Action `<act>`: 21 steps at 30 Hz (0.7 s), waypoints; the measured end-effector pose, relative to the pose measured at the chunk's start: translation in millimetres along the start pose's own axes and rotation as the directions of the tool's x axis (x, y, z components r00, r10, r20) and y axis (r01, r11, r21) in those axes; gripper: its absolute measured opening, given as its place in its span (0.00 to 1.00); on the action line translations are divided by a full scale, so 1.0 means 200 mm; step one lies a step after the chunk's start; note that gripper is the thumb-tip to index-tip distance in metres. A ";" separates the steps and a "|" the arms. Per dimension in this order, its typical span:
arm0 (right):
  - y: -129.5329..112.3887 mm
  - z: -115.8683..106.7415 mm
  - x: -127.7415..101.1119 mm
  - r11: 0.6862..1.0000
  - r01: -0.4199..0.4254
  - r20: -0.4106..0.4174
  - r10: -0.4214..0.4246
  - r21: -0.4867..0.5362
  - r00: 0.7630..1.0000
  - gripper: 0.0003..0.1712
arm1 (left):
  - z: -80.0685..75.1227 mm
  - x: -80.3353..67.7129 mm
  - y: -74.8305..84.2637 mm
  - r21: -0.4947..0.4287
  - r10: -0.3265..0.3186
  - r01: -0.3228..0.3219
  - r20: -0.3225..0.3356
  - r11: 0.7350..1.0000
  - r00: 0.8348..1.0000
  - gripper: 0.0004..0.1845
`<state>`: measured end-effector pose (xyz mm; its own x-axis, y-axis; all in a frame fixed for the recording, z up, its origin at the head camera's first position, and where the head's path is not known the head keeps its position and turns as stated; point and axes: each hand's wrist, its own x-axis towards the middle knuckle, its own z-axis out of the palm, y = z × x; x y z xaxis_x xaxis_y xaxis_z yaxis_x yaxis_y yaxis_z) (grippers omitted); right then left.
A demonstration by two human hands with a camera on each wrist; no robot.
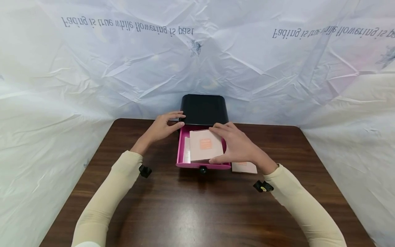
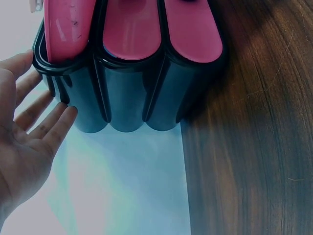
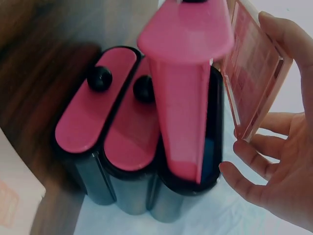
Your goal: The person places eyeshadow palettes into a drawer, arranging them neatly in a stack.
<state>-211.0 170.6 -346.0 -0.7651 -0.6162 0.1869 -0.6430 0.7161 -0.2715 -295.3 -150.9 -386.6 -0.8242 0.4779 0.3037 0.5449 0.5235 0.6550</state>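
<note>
Head view: black drawer cabinet (image 1: pixel 204 109) sits at the far edge of the brown tabletop (image 1: pixel 197 206), centre of frame, against the crinkled white sheet (image 1: pixel 92 68) with grey print. Top pink drawer (image 1: pixel 182 151) is pulled out toward the person, black knob (image 1: pixel 202 169) at its front. Right hand (image 1: pixel 237 145) holds a pale pink card case (image 1: pixel 205 144) over the open drawer, grip pinching it: thumb at the near edge, fingers along the far edge. Right wrist view confirms it: case (image 3: pixel 254 68) in the upper right of frame, fingertips (image 3: pixel 274 24) on its top edge, thumb (image 3: pixel 239 181) below; whether the case touches the drawer floor can't be told. Another pale item stands on edge along the drawer's left wall. Left hand (image 1: pixel 160 128) rests against the cabinet's left side, fingers straight and spread, holding nothing; in the left wrist view its fingertips (image 2: pixel 61 122) touch the black shell at the left of frame. Wrist views show three pink drawer fronts side by side; two shut ones (image 3: pixel 93 122) carry round black knobs (image 3: pixel 100 78), the third (image 3: pixel 183 93) sticks out. A second pale card case (image 1: pixel 244 167) lies flat on the tabletop just right of the drawer front, under the right wrist. Cream sleeves (image 1: pixel 105 199) on both arms.
</note>
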 end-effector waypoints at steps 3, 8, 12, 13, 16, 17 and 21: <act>-0.01 0.03 0.02 1.000 0.002 -0.002 -0.002 0.003 1.000 0.62 | 0.00 0.00 0.00 0.009 -0.005 0.005 -0.001 1.000 1.000 0.26; -0.03 0.07 0.04 1.000 -0.009 0.003 0.009 -0.018 1.000 0.62 | 0.00 0.00 0.01 0.003 -0.001 0.001 0.000 1.000 1.000 0.26; -0.04 0.08 0.05 0.999 -0.004 -0.002 0.004 -0.046 1.000 0.63 | 0.00 0.00 0.01 -0.012 0.001 -0.001 -0.004 1.000 1.000 0.25; -0.05 0.09 0.05 0.999 -0.003 -0.002 0.003 -0.051 1.000 0.63 | 0.00 0.00 0.01 -0.014 0.001 -0.001 -0.005 1.000 1.000 0.25; -0.05 0.10 0.06 0.999 -0.001 -0.002 0.001 -0.047 1.000 0.62 | 0.00 0.00 0.00 -0.012 0.000 0.000 -0.006 1.000 1.000 0.25; -0.05 0.10 0.07 0.999 0.000 0.000 0.000 -0.043 1.000 0.62 | 0.00 0.00 0.01 -0.010 -0.001 0.001 -0.006 1.000 1.000 0.25; -0.05 0.12 0.08 1.000 -0.006 0.006 0.006 -0.022 1.000 0.61 | 0.00 -0.01 0.01 0.006 -0.009 0.009 -0.004 1.000 1.000 0.26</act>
<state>-215.1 145.9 -363.2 -0.7686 -0.6140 0.1795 -0.6392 0.7266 -0.2520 -292.6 -149.4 -385.9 -0.8298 0.4701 0.3009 0.5383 0.5318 0.6537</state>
